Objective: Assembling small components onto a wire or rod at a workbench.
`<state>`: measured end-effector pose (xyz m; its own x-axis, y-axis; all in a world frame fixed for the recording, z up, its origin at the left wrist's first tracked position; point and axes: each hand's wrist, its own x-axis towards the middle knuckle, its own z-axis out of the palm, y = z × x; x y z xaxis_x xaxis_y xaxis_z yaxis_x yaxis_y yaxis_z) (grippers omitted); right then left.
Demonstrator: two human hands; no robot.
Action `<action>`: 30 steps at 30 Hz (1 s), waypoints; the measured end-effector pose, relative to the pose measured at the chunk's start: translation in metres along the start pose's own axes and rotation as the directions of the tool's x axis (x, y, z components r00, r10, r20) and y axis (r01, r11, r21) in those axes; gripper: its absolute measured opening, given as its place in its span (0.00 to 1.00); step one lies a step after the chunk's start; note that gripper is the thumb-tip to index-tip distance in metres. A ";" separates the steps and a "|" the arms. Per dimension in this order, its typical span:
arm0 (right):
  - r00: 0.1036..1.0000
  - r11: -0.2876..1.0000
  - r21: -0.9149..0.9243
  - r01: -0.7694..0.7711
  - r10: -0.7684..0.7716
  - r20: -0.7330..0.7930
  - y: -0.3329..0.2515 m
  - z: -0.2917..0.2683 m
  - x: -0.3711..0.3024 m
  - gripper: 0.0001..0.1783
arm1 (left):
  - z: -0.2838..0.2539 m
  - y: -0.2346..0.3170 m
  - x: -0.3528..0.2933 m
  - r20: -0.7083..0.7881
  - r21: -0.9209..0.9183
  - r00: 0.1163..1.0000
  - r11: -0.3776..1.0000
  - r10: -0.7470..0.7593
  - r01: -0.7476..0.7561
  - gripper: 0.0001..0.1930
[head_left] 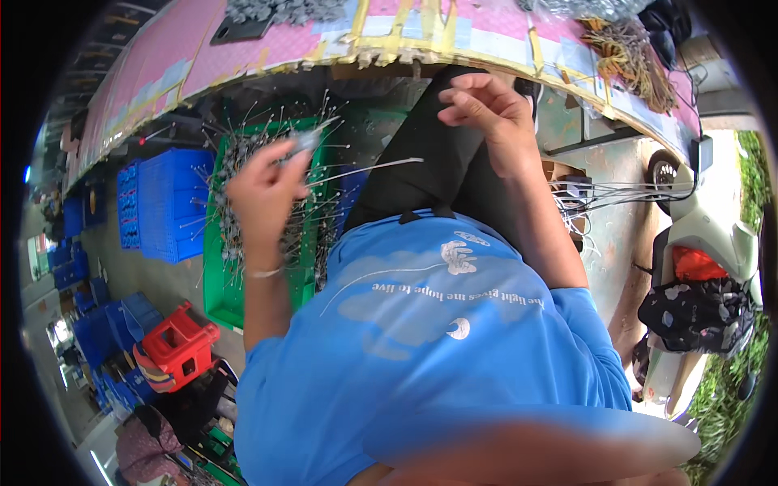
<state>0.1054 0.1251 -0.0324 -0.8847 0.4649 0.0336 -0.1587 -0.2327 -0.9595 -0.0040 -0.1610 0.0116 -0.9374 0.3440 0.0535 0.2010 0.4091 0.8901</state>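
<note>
My left hand [267, 186], smeared by motion, is pinched on a small grey part [306, 141] above a green crate [217, 283]. From beside that hand a thin pale wire [365, 169] reaches right across my dark trousers; the hand hides where its left end goes. The crate is full of thin wires with pale tips [235, 219], tangled and sticking up. Over my lap, close to the table edge, my right hand [494, 113] is raised with bent, partly spread fingers, and nothing shows between them.
A worktable [243, 61] with a taped edge runs across the far side, bearing grey parts [284, 10] and a bundle of brownish wires [632, 61]. Blue crates [174, 204] and a red plastic stool [178, 344] stand left. A scooter [705, 211] stands right.
</note>
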 end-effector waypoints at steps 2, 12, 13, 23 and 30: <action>0.974 0.985 -0.138 0.105 -0.130 -0.186 0.002 -0.020 0.004 0.15 | -0.052 -0.024 -0.002 -0.096 0.138 0.988 0.981 -0.124 0.137 0.17; 0.833 0.665 -0.734 -0.137 -0.323 -0.448 -0.016 -0.093 0.017 0.13 | 0.040 -0.005 0.078 0.007 0.171 0.960 0.946 0.279 -0.276 0.19; 0.840 0.646 -0.759 -0.082 -0.366 -0.401 -0.011 -0.090 0.015 0.11 | 0.065 0.006 0.095 0.027 0.125 0.945 0.937 0.325 -0.326 0.18; 0.812 0.910 -0.327 0.254 -0.384 -0.439 0.000 -0.072 -0.007 0.07 | 0.203 0.062 0.238 0.363 0.487 0.400 0.194 0.841 -0.851 0.04; 0.813 0.886 0.384 0.262 0.012 -0.582 -0.010 -0.093 -0.003 0.06 | 0.167 0.056 0.194 0.237 -0.066 0.795 0.825 0.559 -0.561 0.15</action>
<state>0.1505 0.2055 -0.0492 -0.4662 0.8725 -0.1465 -0.5404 -0.4120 -0.7337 -0.1272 0.0692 -0.0039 -0.5654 0.7022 0.4327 0.6728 0.0892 0.7344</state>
